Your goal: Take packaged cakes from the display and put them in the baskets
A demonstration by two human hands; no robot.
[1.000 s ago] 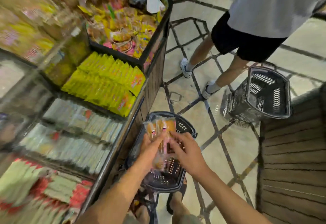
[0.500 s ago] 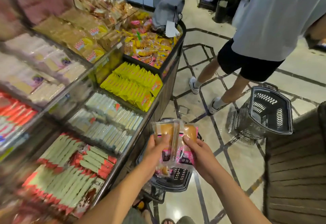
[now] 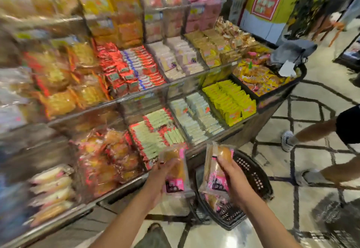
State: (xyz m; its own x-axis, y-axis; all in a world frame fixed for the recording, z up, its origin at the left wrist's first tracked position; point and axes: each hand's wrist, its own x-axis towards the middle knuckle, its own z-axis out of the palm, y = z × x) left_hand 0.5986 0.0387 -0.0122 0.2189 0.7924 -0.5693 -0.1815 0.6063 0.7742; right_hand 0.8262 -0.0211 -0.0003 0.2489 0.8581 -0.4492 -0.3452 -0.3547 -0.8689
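Note:
My left hand (image 3: 162, 177) grips a clear-and-pink packaged cake (image 3: 176, 166) just in front of the display's lower edge. My right hand (image 3: 232, 179) holds a second packaged cake (image 3: 215, 167) of the same kind above the black basket (image 3: 255, 177) on the floor. The two packs are apart, a hand's width between them. More pink-labelled cake packs (image 3: 220, 203) lie inside the basket. The same sort of cakes (image 3: 109, 160) are piled in the display's lower left bin.
The tiered display (image 3: 136, 95) fills the left and centre with bins of wrapped snacks. A person's legs (image 3: 315, 136) stand on the patterned floor at right. A second dark basket (image 3: 335, 218) shows blurred at lower right.
The view swung up and left toward the display. My hands held the packs together over the basket; now they are apart, one pack in each hand, the left one nearer the display.

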